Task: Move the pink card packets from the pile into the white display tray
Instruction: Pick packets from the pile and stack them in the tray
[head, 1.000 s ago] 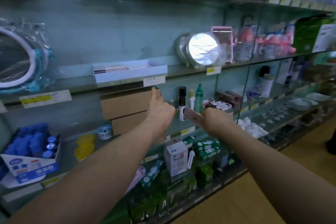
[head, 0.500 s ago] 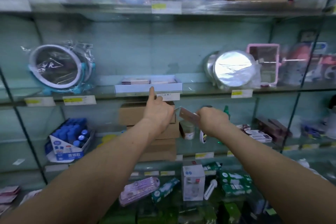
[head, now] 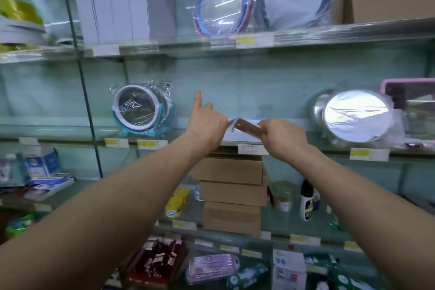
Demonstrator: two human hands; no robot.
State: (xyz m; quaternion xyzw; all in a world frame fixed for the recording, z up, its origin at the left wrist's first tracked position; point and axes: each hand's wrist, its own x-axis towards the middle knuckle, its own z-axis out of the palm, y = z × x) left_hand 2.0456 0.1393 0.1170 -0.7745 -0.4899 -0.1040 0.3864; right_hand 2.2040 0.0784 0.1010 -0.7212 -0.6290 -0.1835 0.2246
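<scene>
Judged light and stiff, the pink card packet [head: 247, 126] is pinched endwise by the right hand [head: 283, 140]; whether the left hand [head: 207, 125] beside it grips cannot be told.

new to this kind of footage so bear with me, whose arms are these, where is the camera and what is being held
There is no machine here. These are a person's two bare arms, filmed by one wide-angle camera worn on their head, so you look along the arms at shop shelves. The right hand grips a pink card packet by one end, up at the white display tray. The left hand is at the packet's other end with its index finger pointing up; whether it holds the packet is not clear. Round mirrors in plastic wrap stand either side of the tray, and brown cardboard boxes are stacked underneath.
</scene>
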